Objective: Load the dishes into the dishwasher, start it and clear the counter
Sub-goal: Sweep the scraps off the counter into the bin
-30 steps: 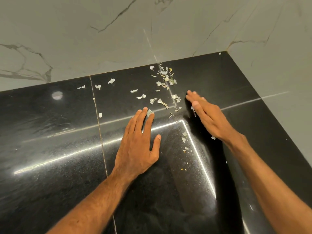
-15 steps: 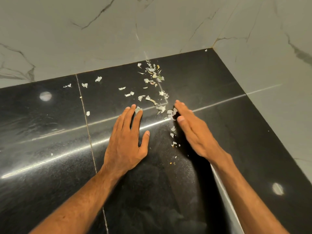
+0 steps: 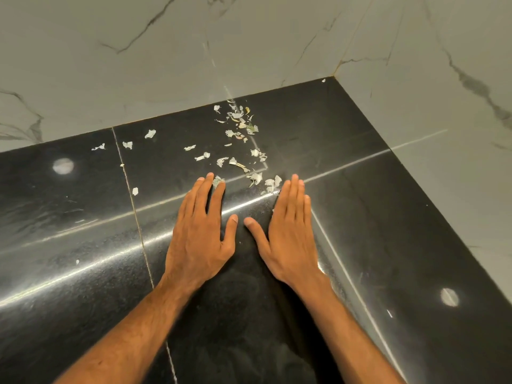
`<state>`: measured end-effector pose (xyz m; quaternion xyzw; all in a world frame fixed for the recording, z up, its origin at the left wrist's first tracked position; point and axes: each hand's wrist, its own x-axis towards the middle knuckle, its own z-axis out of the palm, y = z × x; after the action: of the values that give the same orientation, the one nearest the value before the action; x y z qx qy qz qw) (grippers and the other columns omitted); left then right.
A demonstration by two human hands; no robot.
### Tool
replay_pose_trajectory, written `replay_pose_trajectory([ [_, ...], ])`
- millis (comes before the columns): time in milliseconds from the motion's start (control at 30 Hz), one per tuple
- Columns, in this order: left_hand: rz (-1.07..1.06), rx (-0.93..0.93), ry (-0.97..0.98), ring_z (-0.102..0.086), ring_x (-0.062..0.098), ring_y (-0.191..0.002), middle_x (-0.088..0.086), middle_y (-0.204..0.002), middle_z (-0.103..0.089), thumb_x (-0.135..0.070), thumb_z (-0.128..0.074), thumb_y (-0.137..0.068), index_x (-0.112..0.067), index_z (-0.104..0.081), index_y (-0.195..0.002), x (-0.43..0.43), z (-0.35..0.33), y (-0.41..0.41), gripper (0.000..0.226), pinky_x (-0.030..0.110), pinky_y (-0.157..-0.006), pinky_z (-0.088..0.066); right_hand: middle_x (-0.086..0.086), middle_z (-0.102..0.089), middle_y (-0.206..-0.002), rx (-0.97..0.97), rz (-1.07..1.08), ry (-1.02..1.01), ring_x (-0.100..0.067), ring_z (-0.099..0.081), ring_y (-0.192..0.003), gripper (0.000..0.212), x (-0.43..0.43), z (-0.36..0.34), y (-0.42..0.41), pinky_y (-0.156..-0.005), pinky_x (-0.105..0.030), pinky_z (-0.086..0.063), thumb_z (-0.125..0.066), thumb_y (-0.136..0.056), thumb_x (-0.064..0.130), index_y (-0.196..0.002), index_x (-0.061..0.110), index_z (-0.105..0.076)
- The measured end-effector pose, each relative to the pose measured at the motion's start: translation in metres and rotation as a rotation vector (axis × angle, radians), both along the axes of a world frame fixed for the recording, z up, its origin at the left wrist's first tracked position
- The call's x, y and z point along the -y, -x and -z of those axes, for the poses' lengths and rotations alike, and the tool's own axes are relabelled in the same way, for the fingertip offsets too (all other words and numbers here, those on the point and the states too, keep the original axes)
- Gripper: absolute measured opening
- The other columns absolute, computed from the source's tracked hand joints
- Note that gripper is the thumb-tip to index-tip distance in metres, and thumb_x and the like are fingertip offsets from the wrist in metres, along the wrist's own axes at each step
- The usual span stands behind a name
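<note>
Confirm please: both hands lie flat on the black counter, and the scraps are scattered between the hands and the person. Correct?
Not quite. The head view shows left hand and right hand flat on the black counter, but the scraps are scattered beyond the hands, toward the wall.

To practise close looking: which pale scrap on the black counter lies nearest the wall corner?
The tiny lone scrap in the far right corner of the counter; the other scraps lie well to its left.

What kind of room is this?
Probably a kitchen: a shiny black stone counter meets marble-look wall tiles in a corner, and pale peel-like scraps lie scattered ahead of the left hand and right hand.
</note>
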<state>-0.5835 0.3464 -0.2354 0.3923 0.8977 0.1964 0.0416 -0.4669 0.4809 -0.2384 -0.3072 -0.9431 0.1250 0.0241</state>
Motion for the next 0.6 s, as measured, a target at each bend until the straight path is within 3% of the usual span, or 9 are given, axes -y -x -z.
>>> replay_pose_trajectory([
  [233,-0.008,0.01,-0.015,-0.011,0.019,-0.155,0.005,-0.167,-0.018,-0.041,-0.053,-0.099,-0.012,-0.029,-0.157,0.0,-0.001,0.0,0.069,0.041,-0.125,-0.02,-0.019,0.014,-0.167,-0.163,0.098,0.087,-0.028,0.016,-0.155,0.09,-0.044,0.009,0.074,-0.128,-0.046,0.001,-0.018,-0.102,0.066,-0.159,0.0,0.007],
  [333,-0.015,0.032,-0.029,-0.01,0.017,-0.155,0.003,-0.167,-0.018,-0.042,-0.053,-0.099,-0.014,-0.028,-0.157,0.0,-0.001,0.0,0.07,0.043,-0.125,-0.023,-0.016,-0.019,-0.167,-0.454,0.153,0.288,-0.026,-0.016,-0.155,0.074,-0.081,-0.004,0.103,-0.127,-0.044,-0.016,-0.03,-0.107,0.054,-0.159,0.003,-0.019],
  [400,-0.016,0.032,-0.031,-0.009,0.016,-0.155,0.002,-0.167,-0.017,-0.042,-0.053,-0.099,-0.014,-0.028,-0.158,0.0,-0.002,0.0,0.071,0.043,-0.125,-0.023,-0.015,-0.046,-0.153,-0.688,0.271,0.268,-0.026,-0.042,-0.142,0.057,-0.119,-0.014,0.115,-0.118,-0.046,-0.035,-0.036,-0.108,0.043,-0.15,0.004,-0.04],
  [433,-0.015,0.032,-0.031,-0.008,0.016,-0.156,0.002,-0.167,-0.016,-0.042,-0.053,-0.099,-0.014,-0.027,-0.158,0.0,-0.001,0.0,0.071,0.043,-0.125,-0.022,-0.014,-0.048,-0.151,-0.712,0.326,0.227,-0.026,-0.045,-0.14,0.055,-0.142,-0.016,0.119,-0.117,-0.046,-0.036,-0.037,-0.108,0.04,-0.148,0.004,-0.042],
  [500,-0.011,0.028,-0.028,-0.007,0.015,-0.156,0.002,-0.168,-0.016,-0.042,-0.053,-0.099,-0.014,-0.027,-0.158,0.0,0.001,0.001,0.071,0.042,-0.125,-0.02,-0.016,-0.036,-0.16,-0.608,0.389,0.201,-0.027,-0.031,-0.149,0.061,-0.189,-0.017,0.127,-0.123,-0.046,-0.026,-0.038,-0.107,0.04,-0.154,0.002,-0.033],
  [600,-0.008,0.03,-0.029,-0.007,0.015,-0.156,0.002,-0.168,-0.016,-0.043,-0.053,-0.099,-0.015,-0.026,-0.159,0.0,0.002,0.001,0.072,0.041,-0.126,-0.019,-0.019,-0.005,-0.168,-0.289,0.388,0.213,-0.031,-0.002,-0.157,0.08,-0.244,-0.01,0.139,-0.128,-0.046,-0.002,-0.035,-0.105,0.051,-0.16,-0.001,-0.008],
])
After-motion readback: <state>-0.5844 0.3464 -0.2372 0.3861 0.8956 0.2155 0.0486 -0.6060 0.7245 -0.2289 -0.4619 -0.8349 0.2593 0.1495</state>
